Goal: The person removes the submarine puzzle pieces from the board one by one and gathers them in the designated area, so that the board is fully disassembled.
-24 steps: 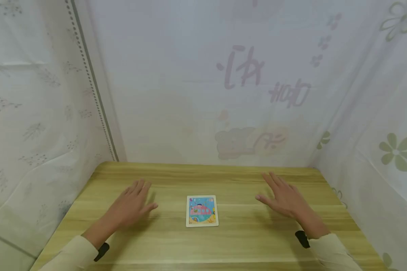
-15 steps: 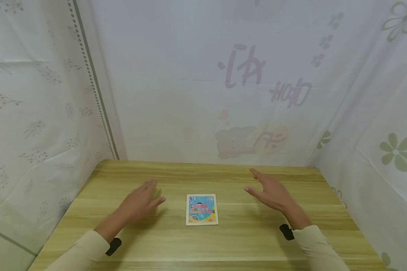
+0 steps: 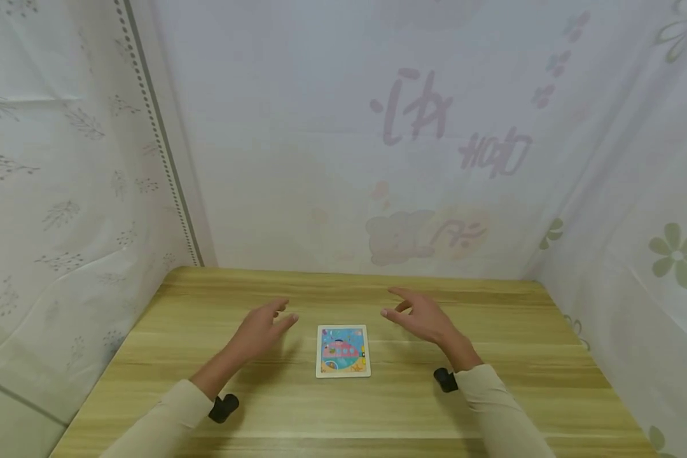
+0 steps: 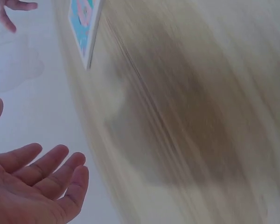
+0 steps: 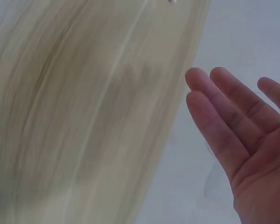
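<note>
Evidently, work on the card (image 3: 343,352) stands at an early point, or at a pause: neither hand touches it, and nothing is being held. Whether it has been handled at all, these views cannot settle. It lies flat on the wooden table (image 3: 343,416), roughly midway between the two hands, with its printed face up. Contact by either hand is what remains undone.

The left hand (image 3: 260,327) hovers left of the card, its fingers loosely bent and unclenched, gripping nothing. The right hand (image 3: 426,317) hovers to the right and a little farther out, fingers extended and partly spread, equally bare. Shadows on the wood suggest that both are off the surface.

As for direction, the card sits almost square to the near edge of the view. It looks close to square itself; allowing for the slanting view, its long axis probably runs near to far. The print reads upright for the person, with the sand (image 3: 355,367) along the near side. Its pink submarine (image 3: 341,350) lies left to right, the nose seemingly to the left.
</note>
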Action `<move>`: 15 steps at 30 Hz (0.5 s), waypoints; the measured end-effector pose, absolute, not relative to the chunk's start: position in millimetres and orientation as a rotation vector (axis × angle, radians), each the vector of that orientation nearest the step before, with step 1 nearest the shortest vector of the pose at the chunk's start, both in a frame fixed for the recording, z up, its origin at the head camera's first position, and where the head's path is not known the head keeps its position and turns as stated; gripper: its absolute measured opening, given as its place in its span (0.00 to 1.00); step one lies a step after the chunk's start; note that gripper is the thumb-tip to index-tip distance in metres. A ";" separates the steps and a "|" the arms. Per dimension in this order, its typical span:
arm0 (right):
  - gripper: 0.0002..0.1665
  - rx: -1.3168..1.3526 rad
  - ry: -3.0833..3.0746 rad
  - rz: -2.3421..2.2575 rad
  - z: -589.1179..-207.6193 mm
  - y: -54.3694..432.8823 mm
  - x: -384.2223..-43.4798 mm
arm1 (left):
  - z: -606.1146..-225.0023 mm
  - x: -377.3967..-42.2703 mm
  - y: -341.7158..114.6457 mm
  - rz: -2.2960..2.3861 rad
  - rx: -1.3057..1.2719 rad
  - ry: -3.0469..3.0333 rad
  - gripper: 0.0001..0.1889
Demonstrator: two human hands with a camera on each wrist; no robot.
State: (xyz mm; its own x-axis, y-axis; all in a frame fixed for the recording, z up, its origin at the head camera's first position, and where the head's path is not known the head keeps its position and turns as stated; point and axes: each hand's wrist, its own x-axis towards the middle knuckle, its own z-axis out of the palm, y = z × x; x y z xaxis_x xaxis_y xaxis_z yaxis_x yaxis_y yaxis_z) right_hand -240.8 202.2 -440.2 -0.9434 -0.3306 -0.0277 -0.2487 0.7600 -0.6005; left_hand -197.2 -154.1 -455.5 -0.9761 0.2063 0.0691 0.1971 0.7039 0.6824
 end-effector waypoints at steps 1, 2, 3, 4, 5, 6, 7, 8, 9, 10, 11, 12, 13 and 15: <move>0.42 -0.462 2.798 -0.969 -442.1 199.9 -241.5 | -456.2 -197.9 -152.6 1.183 0.319 2.870 0.31; 0.42 -0.457 2.772 -1.007 -443.9 197.8 -242.3 | -457.2 -198.5 -151.3 1.206 0.293 2.854 0.30; 0.41 -0.448 2.742 -1.049 -445.2 195.5 -242.8 | -458.1 -199.0 -150.1 1.227 0.269 2.837 0.29; 0.41 -0.438 2.713 -1.081 -446.9 193.3 -243.7 | -459.5 -199.7 -148.9 1.246 0.247 2.822 0.29; 0.41 -0.426 2.687 -1.110 -448.4 191.2 -244.7 | -459.6 -199.4 -147.6 1.265 0.227 2.808 0.28; 0.41 -0.419 2.665 -1.133 -449.8 189.4 -245.7 | -459.9 -199.1 -146.3 1.287 0.202 2.789 0.28; 0.42 -0.412 2.643 -1.160 -451.5 187.6 -247.0 | -460.8 -198.8 -144.7 1.309 0.172 2.769 0.27; 0.42 -0.409 2.627 -1.183 -452.8 185.9 -248.0 | -461.8 -198.3 -143.2 1.325 0.148 2.754 0.27; 0.42 -0.407 2.610 -1.203 -453.9 184.2 -249.0 | -462.7 -197.6 -141.4 1.349 0.119 2.731 0.27; 0.42 -0.406 2.594 -1.219 -454.8 182.6 -249.8 | -463.5 -196.7 -139.5 1.379 0.087 2.705 0.27; 0.42 -0.406 2.578 -1.235 -455.4 180.8 -250.3 | -464.3 -195.4 -137.6 1.408 0.054 2.678 0.27; 0.41 -0.411 2.559 -1.248 -456.3 179.1 -250.8 | -466.0 -194.9 -136.0 1.439 0.021 2.650 0.27; 0.41 -0.413 2.534 -1.268 -457.2 177.5 -251.2 | -467.3 -194.4 -134.2 1.466 -0.009 2.626 0.27; 0.41 -0.417 2.488 -1.297 -458.2 173.6 -251.4 | -468.7 -193.3 -131.3 1.522 -0.066 2.578 0.26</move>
State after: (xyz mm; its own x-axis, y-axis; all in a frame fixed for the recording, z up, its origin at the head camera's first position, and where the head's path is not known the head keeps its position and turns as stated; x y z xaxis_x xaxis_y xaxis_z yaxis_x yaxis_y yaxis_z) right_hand -251.4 173.6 -458.2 -0.9115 -0.3895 -0.1322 -0.1147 0.5493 -0.8277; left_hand -193.3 -131.3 -468.7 -0.9882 0.0370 -0.1484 -0.1121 0.4849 0.8673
